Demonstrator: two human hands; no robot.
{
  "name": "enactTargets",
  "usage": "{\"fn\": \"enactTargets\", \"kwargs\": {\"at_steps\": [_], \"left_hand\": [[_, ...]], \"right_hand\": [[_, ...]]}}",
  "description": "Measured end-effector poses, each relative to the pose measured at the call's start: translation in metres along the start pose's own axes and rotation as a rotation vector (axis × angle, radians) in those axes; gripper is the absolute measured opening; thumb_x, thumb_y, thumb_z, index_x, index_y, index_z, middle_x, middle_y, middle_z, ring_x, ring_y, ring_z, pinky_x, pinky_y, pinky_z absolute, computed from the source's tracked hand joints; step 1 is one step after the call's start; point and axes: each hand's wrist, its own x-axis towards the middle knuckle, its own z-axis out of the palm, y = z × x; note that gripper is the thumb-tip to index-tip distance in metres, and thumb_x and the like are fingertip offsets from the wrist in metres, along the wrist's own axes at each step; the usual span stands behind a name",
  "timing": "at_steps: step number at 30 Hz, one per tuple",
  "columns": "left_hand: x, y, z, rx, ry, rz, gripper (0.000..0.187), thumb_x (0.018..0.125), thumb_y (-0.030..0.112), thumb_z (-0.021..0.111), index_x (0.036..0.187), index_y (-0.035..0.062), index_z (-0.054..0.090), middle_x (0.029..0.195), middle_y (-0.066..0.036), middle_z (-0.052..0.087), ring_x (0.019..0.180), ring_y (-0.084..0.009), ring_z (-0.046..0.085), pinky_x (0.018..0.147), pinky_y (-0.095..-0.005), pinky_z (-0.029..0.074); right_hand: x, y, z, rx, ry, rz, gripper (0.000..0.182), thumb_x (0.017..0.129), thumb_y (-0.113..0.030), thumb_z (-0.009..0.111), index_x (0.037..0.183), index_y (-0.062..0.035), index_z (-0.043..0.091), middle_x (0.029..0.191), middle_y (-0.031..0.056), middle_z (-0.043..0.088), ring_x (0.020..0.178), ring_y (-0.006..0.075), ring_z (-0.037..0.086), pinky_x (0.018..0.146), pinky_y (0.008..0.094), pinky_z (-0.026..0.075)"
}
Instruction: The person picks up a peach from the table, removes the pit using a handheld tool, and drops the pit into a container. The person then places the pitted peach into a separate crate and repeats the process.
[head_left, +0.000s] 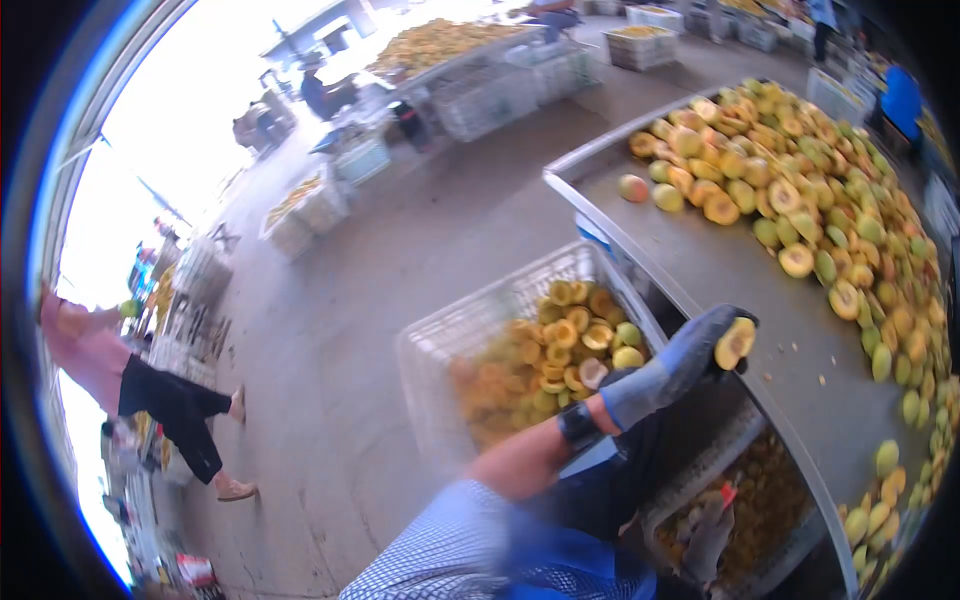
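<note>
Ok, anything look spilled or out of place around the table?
Small bits lie scattered on the grey table near the gloved hand, apart from the fruit pile. In the crate beside the table, one pinkish piece stands out among yellow halves; I can't tell what it is.

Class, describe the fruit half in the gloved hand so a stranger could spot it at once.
Find the grey table on the right, heaped with fruit. At its left edge, a gloved left hand holds the fruit half, yellow cut face showing. Unlike the halves lying in the heap, this one is gripped.
</note>
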Motion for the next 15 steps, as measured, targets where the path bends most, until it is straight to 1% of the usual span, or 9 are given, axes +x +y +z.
{"fn": "enactTargets", "kwargs": {"at_steps": [1, 2, 3, 4, 6, 9, 12, 14, 15], "left_hand": [[-0.013, -0.009, 0.002, -0.036, -0.003, -0.080, 0.041, 0.099, 0.040, 0.043, 0.118, 0.0051, 0.053, 0.093, -0.005, 0.060, 0.073, -0.0144, 0.061, 0.057, -0.0224, 0.049], [-0.022, -0.020, 0.002, -0.076, -0.013, -0.171, 0.043, 0.101, 0.042, 0.040, 0.117, 0.0046, 0.054, 0.094, -0.005, 0.060, 0.075, -0.0151, 0.062, 0.057, -0.0225, 0.050], [-0.031, -0.033, 0.004, -0.173, -0.004, -0.247, 0.046, 0.101, 0.044, 0.037, 0.116, 0.0043, 0.055, 0.093, -0.005, 0.061, 0.076, -0.0148, 0.062, 0.061, -0.0231, 0.051], [-0.035, -0.044, 0.008, -0.255, 0.014, -0.313, 0.049, 0.102, 0.045, 0.034, 0.114, 0.0041, 0.057, 0.093, -0.005, 0.061, 0.078, -0.0145, 0.062, 0.065, -0.0237, 0.052], [-0.048, -0.063, 0.021, 0.142, 0.030, -0.133, 0.057, 0.101, 0.051, 0.029, 0.111, 0.0036, 0.059, 0.093, -0.005, 0.062, 0.080, -0.0134, 0.062, 0.072, -0.0249, 0.052], [-0.057, -0.062, 0.039, 0.210, 0.010, -0.208, 0.062, 0.101, 0.054, 0.026, 0.110, 0.0034, 0.059, 0.094, -0.003, 0.063, 0.082, -0.0111, 0.061, 0.075, -0.0243, 0.050], [-0.060, -0.063, 0.050, 0.311, 0.093, -0.250, 0.066, 0.097, 0.061, 0.031, 0.108, 0.0025, 0.060, 0.092, -0.005, 0.064, 0.080, -0.0119, 0.061, 0.073, -0.0262, 0.050], [-0.064, -0.062, 0.052, 0.315, 0.091, -0.262, 0.064, 0.098, 0.059, 0.033, 0.108, 0.0018, 0.061, 0.095, -0.006, 0.065, 0.083, -0.0124, 0.061, 0.077, -0.0268, 0.050], [-0.070, -0.069, 0.050, 0.309, 0.066, -0.230, 0.062, 0.098, 0.057, 0.034, 0.108, 0.0017, 0.061, 0.095, -0.006, 0.065, 0.084, -0.0122, 0.061, 0.079, -0.0265, 0.049]], "right_hand": [[0.002, 0.012, -0.005, -0.349, 0.019, -0.351, 0.030, 0.099, -0.035, 0.047, 0.084, -0.0093, 0.051, 0.054, -0.0040, 0.042, 0.038, 0.0064, 0.039, 0.035, 0.0244, 0.030], [-0.023, -0.043, 0.021, -0.146, -0.007, -0.122, 0.029, 0.099, -0.032, 0.047, 0.085, -0.0068, 0.052, 0.056, -0.0026, 0.047, 0.040, 0.0073, 0.043, 0.036, 0.0254, 0.032], [-0.026, -0.047, 0.017, -0.466, -0.039, -0.474, 0.024, 0.098, -0.027, 0.050, 0.088, -0.0052, 0.053, 0.058, -0.0012, 0.049, 0.044, 0.0070, 0.044, 0.040, 0.0259, 0.032], [-0.025, -0.050, 0.016, -0.441, 0.003, -0.434, 0.022, 0.097, -0.024, 0.052, 0.093, -0.0022, 0.055, 0.061, 0.0004, 0.051, 0.049, 0.0091, 0.045, 0.044, 0.0282, 0.035], [-0.028, -0.064, 0.022, -0.477, 0.033, -0.580, 0.024, 0.095, -0.025, 0.055, 0.098, -0.0006, 0.055, 0.062, 0.0031, 0.050, 0.054, 0.0122, 0.046, 0.050, 0.0311, 0.040], [-0.035, -0.086, 0.028, -0.492, 0.048, -0.617, 0.028, 0.094, -0.026, 0.057, 0.102, 0.0002, 0.057, 0.065, 0.0084, 0.053, 0.056, 0.0176, 0.053, 0.055, 0.0339, 0.044], [-0.034, -0.094, 0.030, -0.564, 0.029, -0.589, 0.029, 0.093, -0.026, 0.060, 0.104, -0.0002, 0.057, 0.067, 0.0157, 0.058, 0.059, 0.0280, 0.061, 0.056, 0.0366, 0.046], [-0.032, -0.097, 0.033, -0.735, 0.072, -0.510, 0.030, 0.090, -0.025, 0.062, 0.107, 0.0001, 0.057, 0.072, 0.0225, 0.062, 0.068, 0.0402, 0.064, 0.058, 0.0418, 0.048], [-0.038, -0.094, 0.033, -0.737, 0.065, -0.508, 0.030, 0.090, -0.025, 0.062, 0.107, 0.0001, 0.057, 0.072, 0.0225, 0.062, 0.068, 0.0402, 0.064, 0.058, 0.0418, 0.048]]}}
